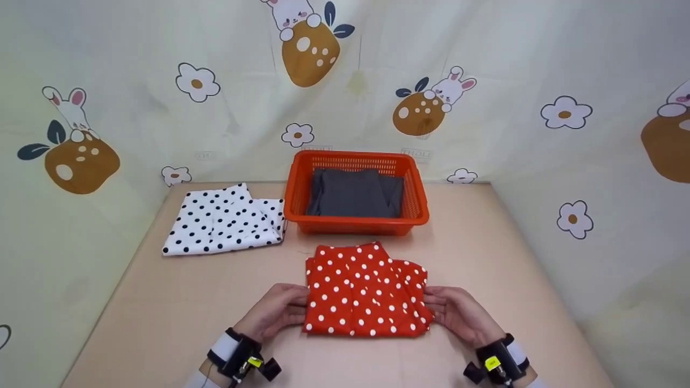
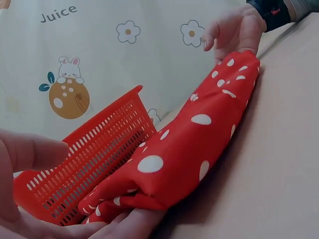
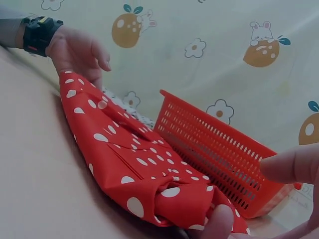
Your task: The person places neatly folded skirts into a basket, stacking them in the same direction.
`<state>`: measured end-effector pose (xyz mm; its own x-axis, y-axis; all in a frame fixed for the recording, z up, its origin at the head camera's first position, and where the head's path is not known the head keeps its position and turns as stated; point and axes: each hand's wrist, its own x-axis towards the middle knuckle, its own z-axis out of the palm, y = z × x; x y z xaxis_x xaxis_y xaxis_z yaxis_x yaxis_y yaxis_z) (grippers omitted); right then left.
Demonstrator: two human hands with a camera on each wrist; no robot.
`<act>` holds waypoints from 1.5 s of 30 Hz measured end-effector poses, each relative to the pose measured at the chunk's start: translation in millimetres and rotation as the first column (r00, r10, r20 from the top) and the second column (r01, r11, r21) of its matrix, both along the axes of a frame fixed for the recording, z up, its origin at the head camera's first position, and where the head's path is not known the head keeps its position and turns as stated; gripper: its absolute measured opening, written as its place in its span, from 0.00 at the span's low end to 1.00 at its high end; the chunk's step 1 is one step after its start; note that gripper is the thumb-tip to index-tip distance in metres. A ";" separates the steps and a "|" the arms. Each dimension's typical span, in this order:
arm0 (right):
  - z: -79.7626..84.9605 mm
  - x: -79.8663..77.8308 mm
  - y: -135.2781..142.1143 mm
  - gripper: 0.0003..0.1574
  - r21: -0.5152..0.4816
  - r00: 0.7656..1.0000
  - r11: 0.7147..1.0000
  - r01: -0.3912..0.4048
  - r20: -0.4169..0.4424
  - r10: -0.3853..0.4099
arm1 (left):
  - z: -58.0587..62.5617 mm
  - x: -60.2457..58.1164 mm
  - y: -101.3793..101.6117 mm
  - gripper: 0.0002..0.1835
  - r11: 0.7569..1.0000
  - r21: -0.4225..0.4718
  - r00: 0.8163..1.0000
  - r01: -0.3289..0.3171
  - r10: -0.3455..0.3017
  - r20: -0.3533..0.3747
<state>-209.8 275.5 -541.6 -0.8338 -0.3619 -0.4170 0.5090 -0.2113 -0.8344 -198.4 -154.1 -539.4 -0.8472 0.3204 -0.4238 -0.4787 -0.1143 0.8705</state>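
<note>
A folded red polka-dot cloth [image 1: 366, 296] with white dots lies on the table in front of the basket. At its left edge is my left hand [image 1: 277, 312], its fingers [image 2: 132, 224] partly under the fold and its thumb raised off the fabric. My right hand [image 1: 461, 312] touches the opposite edge; in the right wrist view its thumb [image 3: 291, 164] also stands apart from the cloth, while a fingertip [image 3: 219, 222] meets the folded side. Some fingers of both hands are hidden by the fabric.
Behind the red cloth stands a red plastic basket [image 1: 356, 222] with folded dark grey cloth [image 1: 353, 194] inside. A folded white cloth with black dots [image 1: 223, 221] lies left of the basket, close against it. Patterned curtain [image 1: 237, 124] surrounds the table [image 1: 474, 242].
</note>
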 end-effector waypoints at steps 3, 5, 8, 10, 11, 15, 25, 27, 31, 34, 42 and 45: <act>-1.6 0.1 -4.1 0.16 0.007 1.000 1.000 -0.004 -0.017 0.005 | -0.5 2.7 0.6 0.28 0.999 -0.023 0.999 0.036 -0.035 0.030; -1.1 0.7 -5.7 0.17 0.064 0.999 0.998 0.009 -0.051 -0.006 | -0.6 4.0 1.9 0.28 0.999 -0.043 0.999 0.029 -0.027 0.036; 1.7 2.2 -6.0 0.25 0.196 0.994 0.980 0.047 -0.108 -0.026 | -2.3 3.6 4.8 0.28 0.998 -0.066 1.000 -0.009 0.010 0.006; 4.0 2.9 -5.3 0.28 0.261 0.992 0.963 0.069 -0.120 -0.038 | -3.5 2.8 6.8 0.27 0.996 -0.071 0.999 -0.044 0.042 -0.023; 5.0 2.8 -5.0 0.29 0.273 0.992 0.959 0.071 -0.116 -0.041 | -4.2 2.2 7.7 0.27 0.996 -0.071 0.998 -0.058 0.055 -0.034; 6.6 1.0 -5.8 0.27 0.224 0.998 0.974 0.009 -0.063 0.005 | -4.6 1.7 9.4 0.26 0.993 -0.069 0.995 -0.092 0.090 -0.034; -2.6 6.9 -39.1 0.36 0.101 0.997 0.992 -0.072 -0.033 0.076 | -5.4 4.3 22.2 0.29 0.999 0.014 0.999 0.038 -0.038 0.012; -4.7 11.1 -51.7 0.42 0.133 0.997 0.990 -0.052 -0.042 0.058 | -8.4 4.1 26.9 0.32 0.998 0.052 0.999 0.041 -0.042 0.005; -10.1 16.7 -67.6 0.51 0.212 0.996 0.977 -0.014 -0.082 0.032 | -12.2 5.5 31.6 0.39 0.998 0.051 0.999 0.033 -0.033 0.005; -13.8 16.8 -70.6 0.52 0.240 0.995 0.971 -0.001 -0.098 0.025 | -13.9 6.7 32.3 0.42 0.999 0.038 1.000 0.029 -0.028 -0.009; -13.5 17.8 -68.9 0.49 0.243 0.990 0.970 -0.006 -0.138 0.041 | -12.8 8.7 32.1 0.40 0.998 0.053 0.998 0.022 -0.019 -0.060; -12.9 19.0 -68.7 0.45 0.246 0.984 0.969 0.002 -0.175 0.043 | -12.2 9.1 32.2 0.39 0.999 0.043 0.996 0.026 -0.022 -0.084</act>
<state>-190.9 206.7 -554.6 -0.8959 -0.2853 -0.3406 0.3500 0.0189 -0.9366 -189.3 -122.0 -551.6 -0.8710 0.3579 -0.3366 -0.4073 -0.1430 0.9020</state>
